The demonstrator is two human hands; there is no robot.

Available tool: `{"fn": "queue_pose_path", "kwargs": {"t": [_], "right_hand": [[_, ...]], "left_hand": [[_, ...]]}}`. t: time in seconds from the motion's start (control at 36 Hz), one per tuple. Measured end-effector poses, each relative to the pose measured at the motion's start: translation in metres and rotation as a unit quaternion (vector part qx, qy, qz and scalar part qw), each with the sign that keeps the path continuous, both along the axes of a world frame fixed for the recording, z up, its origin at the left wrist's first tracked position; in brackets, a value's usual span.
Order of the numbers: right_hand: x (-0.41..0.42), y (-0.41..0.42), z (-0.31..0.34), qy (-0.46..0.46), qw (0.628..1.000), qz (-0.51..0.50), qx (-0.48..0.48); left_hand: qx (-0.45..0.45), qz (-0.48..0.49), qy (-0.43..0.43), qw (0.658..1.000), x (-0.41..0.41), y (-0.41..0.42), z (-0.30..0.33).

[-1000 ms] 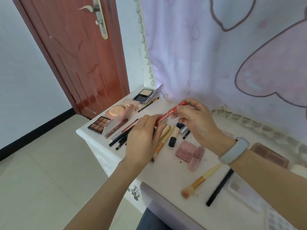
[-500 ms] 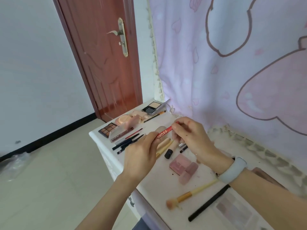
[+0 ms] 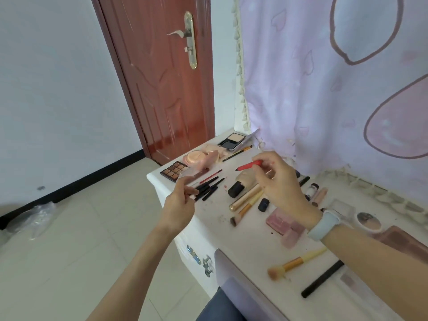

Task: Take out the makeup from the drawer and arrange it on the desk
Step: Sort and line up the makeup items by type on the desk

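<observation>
A red makeup pencil (image 3: 249, 164) is pinched in my right hand (image 3: 280, 186) above the white desk (image 3: 215, 218), its dark tip pointing left. My left hand (image 3: 180, 205) hovers at the desk's left edge beside a row of black pencils (image 3: 208, 186). Its thumb and fingertips are drawn together, and whether they hold anything is unclear. Laid out on the desk are a brown eyeshadow palette (image 3: 174, 171), a round powder (image 3: 195, 156), an open compact (image 3: 234, 141), a black-capped bottle (image 3: 236, 188) and a pink blush case (image 3: 280, 220).
A yellow-handled brush (image 3: 296, 262) and a long black stick (image 3: 323, 281) lie near the desk's front right. A pale lilac panel (image 3: 234, 281) juts out from the desk front. A brown door (image 3: 162, 89) stands at the left, and a pink curtain (image 3: 335, 89) hangs behind the desk.
Both hands held the red pencil together; now my left hand has pulled away to the left and my right hand alone holds the pencil. The camera view has tilted up and back.
</observation>
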State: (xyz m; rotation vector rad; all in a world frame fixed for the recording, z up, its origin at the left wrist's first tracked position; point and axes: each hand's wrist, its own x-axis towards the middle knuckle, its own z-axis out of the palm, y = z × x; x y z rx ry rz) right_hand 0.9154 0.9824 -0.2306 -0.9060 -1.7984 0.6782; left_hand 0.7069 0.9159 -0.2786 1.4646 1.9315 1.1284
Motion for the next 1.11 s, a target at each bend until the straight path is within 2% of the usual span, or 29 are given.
{"fn": "queue_pose_path", "kwargs": {"t": [0.06,0.11,0.17,0.22,0.33,0.47,0.53,0.61,0.67,0.75,0.81,0.94,1.11], "right_hand": [[-0.009,-0.006,-0.010,-0.118,0.984,0.008,0.130],[-0.023,-0.008,-0.021,-0.247,0.930,0.001,0.271],[-0.037,-0.010,-0.030,-0.344,0.869,-0.006,0.356],[-0.050,-0.012,-0.039,-0.400,0.836,-0.010,0.377],[-0.068,-0.013,-0.055,-0.444,0.818,-0.025,0.364],[-0.076,-0.012,-0.066,-0.500,0.818,-0.003,0.285],[-0.073,-0.010,-0.063,-0.476,0.847,0.001,0.239],[-0.060,0.000,-0.052,-0.396,0.903,-0.001,0.169],[-0.047,0.010,-0.043,-0.366,0.918,-0.029,0.152],[-0.028,0.024,-0.032,-0.348,0.927,-0.067,0.123],[-0.017,0.031,-0.029,-0.338,0.931,-0.084,0.106],[0.002,0.043,-0.030,-0.308,0.941,-0.103,0.095],[0.007,0.069,-0.035,-0.303,0.946,-0.099,0.058]], "left_hand": [[-0.003,-0.005,0.005,1.000,-0.010,0.000,-0.005],[0.008,-0.008,0.004,1.000,-0.018,0.000,-0.009],[0.018,-0.003,-0.023,1.000,-0.024,0.000,-0.013],[0.027,0.010,-0.071,0.997,-0.030,-0.001,-0.016],[0.045,0.046,-0.156,0.986,-0.042,-0.007,-0.025],[0.048,0.052,-0.199,0.977,-0.042,-0.009,-0.032],[0.049,0.049,-0.179,0.982,-0.039,-0.007,-0.033],[0.037,0.028,-0.116,0.992,-0.027,0.000,-0.033],[0.037,0.003,-0.058,0.998,-0.015,0.006,-0.033],[0.059,-0.038,0.085,0.994,0.007,0.018,-0.033],[0.064,-0.056,0.148,0.985,0.019,0.027,-0.033],[0.065,-0.055,0.230,0.969,0.032,0.043,-0.036],[0.122,-0.019,0.287,0.950,0.027,0.046,-0.042]]}}
